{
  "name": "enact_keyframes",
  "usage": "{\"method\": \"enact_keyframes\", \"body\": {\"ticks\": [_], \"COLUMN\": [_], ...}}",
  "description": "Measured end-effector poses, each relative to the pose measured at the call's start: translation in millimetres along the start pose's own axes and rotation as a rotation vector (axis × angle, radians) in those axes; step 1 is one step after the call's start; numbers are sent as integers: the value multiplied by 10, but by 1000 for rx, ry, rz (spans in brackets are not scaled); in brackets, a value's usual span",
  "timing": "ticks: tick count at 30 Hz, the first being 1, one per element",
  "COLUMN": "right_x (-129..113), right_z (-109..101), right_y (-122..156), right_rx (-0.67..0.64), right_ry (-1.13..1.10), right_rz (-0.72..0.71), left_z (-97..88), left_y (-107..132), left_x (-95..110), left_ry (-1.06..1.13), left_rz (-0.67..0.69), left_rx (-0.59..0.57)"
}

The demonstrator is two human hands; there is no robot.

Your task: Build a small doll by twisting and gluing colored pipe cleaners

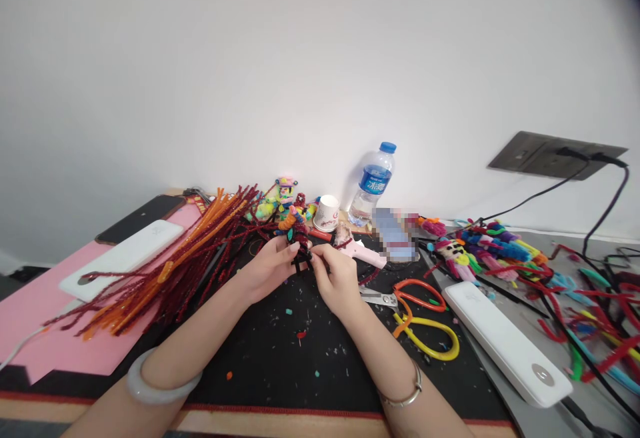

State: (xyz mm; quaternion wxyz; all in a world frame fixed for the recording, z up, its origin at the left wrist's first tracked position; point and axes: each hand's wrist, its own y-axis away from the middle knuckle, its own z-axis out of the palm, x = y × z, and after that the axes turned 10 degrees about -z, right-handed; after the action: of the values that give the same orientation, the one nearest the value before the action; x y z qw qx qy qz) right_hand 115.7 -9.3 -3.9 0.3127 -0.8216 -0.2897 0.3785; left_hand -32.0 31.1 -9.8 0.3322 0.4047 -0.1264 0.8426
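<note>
- Your left hand point(274, 266) closes thumb and fingers around the near side of a dark red and black fuzzy piece point(301, 241), steadying it above the black mat point(270, 365).
- Your right hand point(336, 279) pinches the same piece at its lower right, thumb and forefinger drawn together; the exact contact is too small to make out.
- The piece sits between your two hands, near the middle of the work surface, its dark strands pointing down between your fingertips.
- Just behind it, a bright figure with a pink hat point(285, 191) stands near a white paper cup point(327, 213) and a blue-capped water bottle point(373, 185) at the wall.
- To your left, a bundle of dark red and orange fuzzy stems point(165, 271) fans across a pink sheet point(25, 338), partly over a white device point(127, 255), with a black phone point(140, 218) beyond.
- Beside your right wrist lie scissors point(395, 301) with orange and yellow handles; a pink tool point(367, 253) rests farther back.
- At your far right, colorful fuzzy dolls point(456, 258) and loose stems point(600, 358) spread out beyond a white power bank point(505, 341).
</note>
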Motion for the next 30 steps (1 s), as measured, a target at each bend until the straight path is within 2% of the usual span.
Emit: {"method": "enact_keyframes", "body": {"ticks": [21,30], "right_x": [14,-26], "right_z": [13,82], "right_y": [-8,18], "right_rx": [-35,5], "right_ry": [-5,21], "right_rz": [35,76], "left_z": [60,67], "left_y": [5,-4], "left_x": [14,14], "left_ry": [-27,-32], "left_rz": [13,-3], "left_rx": [61,70]}}
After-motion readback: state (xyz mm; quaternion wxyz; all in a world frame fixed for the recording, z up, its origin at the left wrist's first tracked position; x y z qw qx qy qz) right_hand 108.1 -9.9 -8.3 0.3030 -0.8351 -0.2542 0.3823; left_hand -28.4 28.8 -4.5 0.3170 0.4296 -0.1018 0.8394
